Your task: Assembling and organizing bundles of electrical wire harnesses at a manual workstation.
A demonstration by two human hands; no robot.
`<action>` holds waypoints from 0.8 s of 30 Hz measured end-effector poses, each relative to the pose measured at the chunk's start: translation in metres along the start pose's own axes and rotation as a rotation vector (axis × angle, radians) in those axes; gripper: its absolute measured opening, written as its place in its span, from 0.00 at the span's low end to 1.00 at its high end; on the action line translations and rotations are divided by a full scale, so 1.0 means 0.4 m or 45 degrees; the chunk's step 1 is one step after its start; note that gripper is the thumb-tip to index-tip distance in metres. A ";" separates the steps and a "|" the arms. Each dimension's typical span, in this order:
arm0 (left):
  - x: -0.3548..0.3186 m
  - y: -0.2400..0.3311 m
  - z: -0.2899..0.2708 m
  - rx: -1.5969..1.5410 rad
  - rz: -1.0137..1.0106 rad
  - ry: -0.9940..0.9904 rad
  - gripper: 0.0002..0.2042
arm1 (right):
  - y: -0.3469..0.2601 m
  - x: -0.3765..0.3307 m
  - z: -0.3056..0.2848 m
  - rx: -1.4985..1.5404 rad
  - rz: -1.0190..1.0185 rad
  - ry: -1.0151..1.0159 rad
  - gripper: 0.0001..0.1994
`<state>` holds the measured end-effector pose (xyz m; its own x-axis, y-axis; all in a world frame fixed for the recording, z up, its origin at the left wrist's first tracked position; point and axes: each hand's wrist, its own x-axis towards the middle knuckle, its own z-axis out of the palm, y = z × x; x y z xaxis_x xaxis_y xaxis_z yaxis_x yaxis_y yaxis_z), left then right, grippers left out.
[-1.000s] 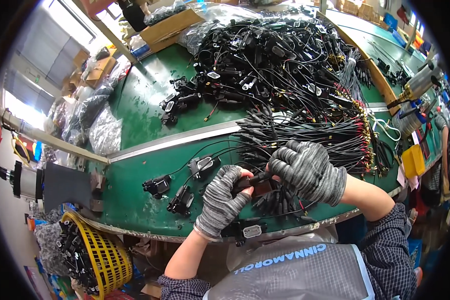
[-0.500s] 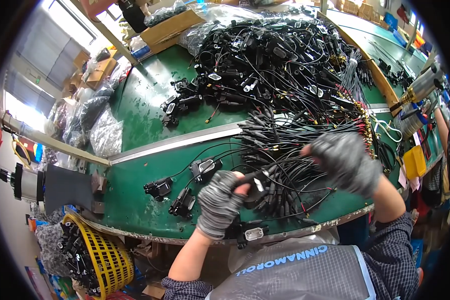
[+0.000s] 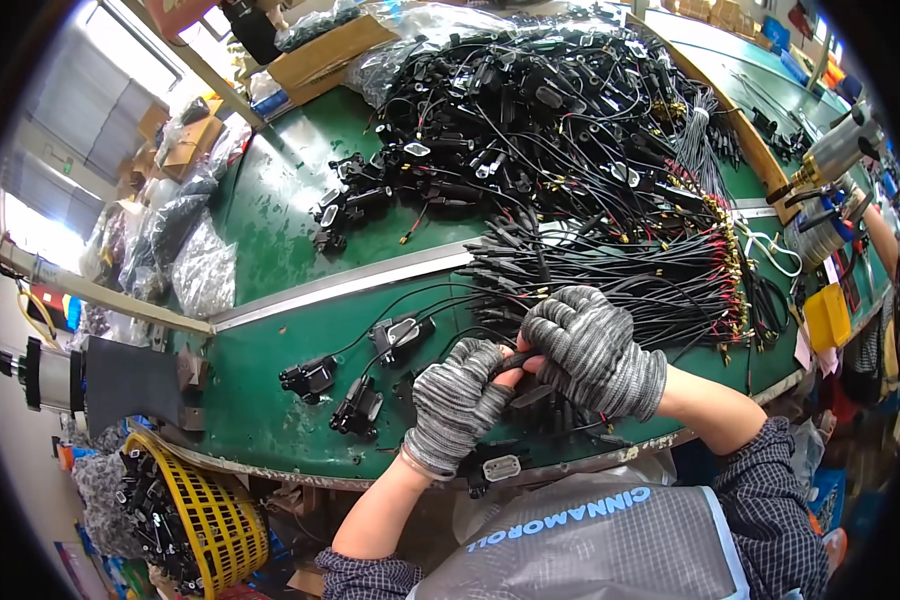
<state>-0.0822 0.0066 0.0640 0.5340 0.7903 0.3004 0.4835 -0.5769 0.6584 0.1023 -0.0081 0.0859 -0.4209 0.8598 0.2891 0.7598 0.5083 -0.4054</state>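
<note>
Both hands wear grey knit gloves with bare fingertips. My left hand (image 3: 457, 400) is closed around a small black connector part (image 3: 515, 363) at the near edge of the green bench (image 3: 270, 200). My right hand (image 3: 592, 348) meets it from the right and grips the same part, with a thin black cable trailing off. Directly beyond the hands lies a fanned bundle of black cables with red and gold ends (image 3: 650, 270). To the left of my left hand rest three finished black connector pieces (image 3: 355, 385) with leads.
A large tangled heap of black cables and connectors (image 3: 530, 110) covers the far half of the bench, past a metal strip (image 3: 350, 282). A yellow basket of black parts (image 3: 185, 515) stands lower left. Plastic bags (image 3: 195, 265) and cardboard boxes (image 3: 320, 55) lie at the left and far side. Hanging tools (image 3: 830, 160) are at the right.
My right hand reached out over the cable bundle to the right half a second ago, then came back to my left hand and closed on the black part.
</note>
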 end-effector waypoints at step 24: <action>-0.008 -0.008 0.006 0.315 0.046 -0.231 0.12 | 0.012 0.000 -0.008 -0.309 -0.246 -0.333 0.18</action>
<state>-0.0838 0.0053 0.0595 0.6584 0.7314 0.1776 0.6041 -0.6543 0.4549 0.1075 -0.0057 0.0869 -0.6554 0.7491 0.0967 0.7362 0.6621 -0.1397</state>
